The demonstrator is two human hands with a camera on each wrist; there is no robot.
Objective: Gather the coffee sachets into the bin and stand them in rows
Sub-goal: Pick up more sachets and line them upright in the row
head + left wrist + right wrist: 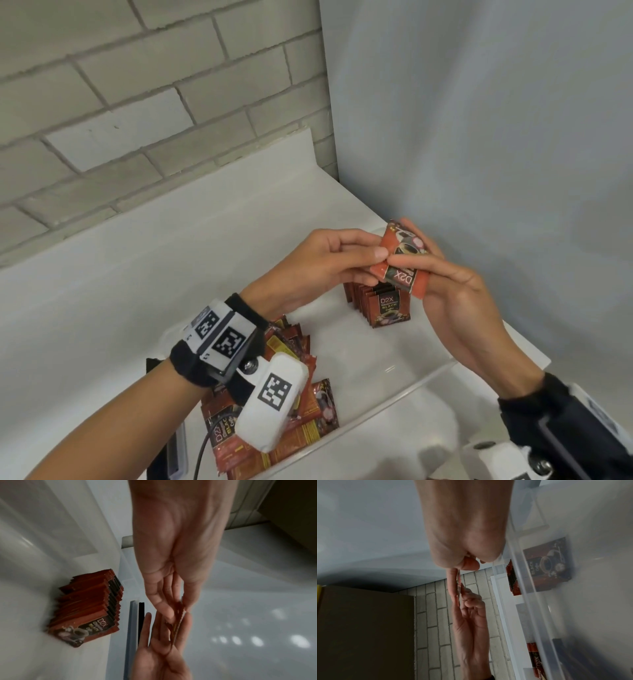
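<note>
Both hands hold a small bunch of red-and-black coffee sachets (pixel 401 260) above the far right end of the translucent bin (pixel 416 385). My left hand (pixel 375 255) pinches the bunch's left edge between thumb and fingers. My right hand (pixel 430 272) cups it from behind and the right. In the wrist views the bunch shows edge-on (pixel 178 616) (pixel 458 588) between the two hands. Directly below stands a row of upright sachets (pixel 380 305) (pixel 89 608) (pixel 547 563) against the bin's far wall. A loose pile of sachets (pixel 308 414) lies at the bin's near left, partly hidden by my left wrist camera.
The bin sits on a white counter (pixel 102 274) in a corner, with a brick wall (pixel 137 85) behind and a plain grey wall (pixel 496 120) to the right. A dark flat device (pixel 174 452) lies left of the bin. A brown cardboard box (pixel 364 628) shows in the right wrist view.
</note>
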